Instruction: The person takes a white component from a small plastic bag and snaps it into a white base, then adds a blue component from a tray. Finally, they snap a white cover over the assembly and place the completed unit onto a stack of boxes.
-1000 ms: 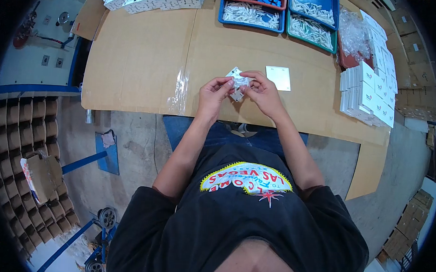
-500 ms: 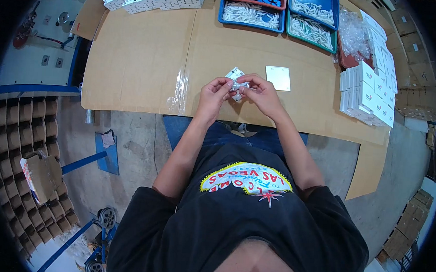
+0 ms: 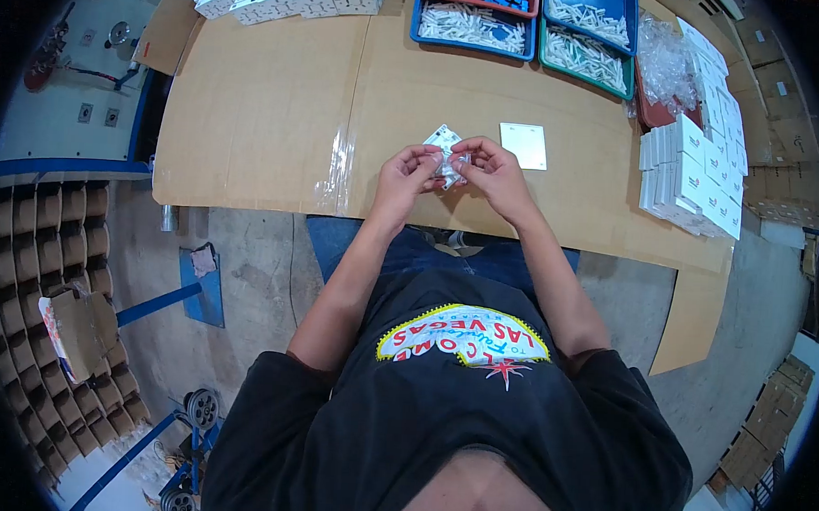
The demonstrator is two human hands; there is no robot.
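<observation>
On my feed, L hand [image 3: 400,177] & R hand [image 3: 497,179] pinch a small clear packet [image 3: 448,169] btwn fingertips, over a dotted white card [image 3: 441,137] nr tabletop [image 3: 260,112] front edge. Vs prev. frame, R fingertips sit slightly further R; packet looks less bunched.

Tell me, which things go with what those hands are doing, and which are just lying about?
In the job, it seems: left hand, right hand, small shiny packet, white card beneath it.

Untouched, maybe just lying about: clear plastic bags, brown box, wheel.
</observation>
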